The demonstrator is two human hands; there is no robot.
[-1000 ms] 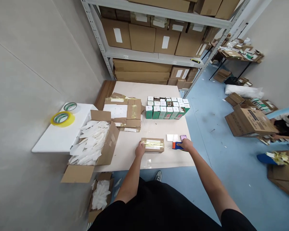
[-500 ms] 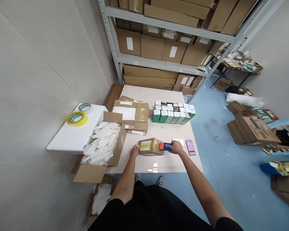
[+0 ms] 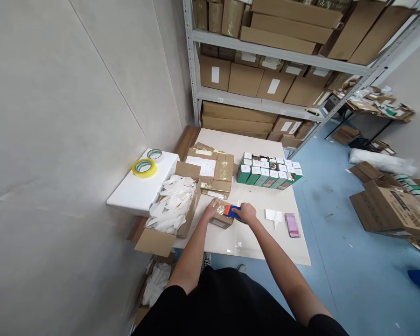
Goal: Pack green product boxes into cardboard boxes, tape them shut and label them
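Observation:
A small cardboard box [image 3: 221, 223] sits near the front of the table, with shiny tape across its top. My left hand [image 3: 212, 209] grips its left side, the fingers reaching over the top edge. In my right hand [image 3: 248, 213] is a blue and orange tape dispenser [image 3: 233, 211], its orange end against the box top. My right fingers are wrapped round its handle; the tape roll beneath is mostly hidden. To the right lie white paper slips [image 3: 273, 215] and a phone [image 3: 292, 225] with a blurred pink screen.
Flattened cardboard [image 3: 224, 170] and rows of green-and-white small boxes [image 3: 269, 175] occupy the back of the table. An open carton [image 3: 192, 214] of white paper strips stands left, beside a white stand [image 3: 126, 193] bearing tape rolls [image 3: 144, 168]. Shelving [image 3: 252, 46] rises behind.
The cardboard box has turned and now shows a different side. My left hand has shifted onto its top left, and the dispenser has come further over the top. The view has swung left.

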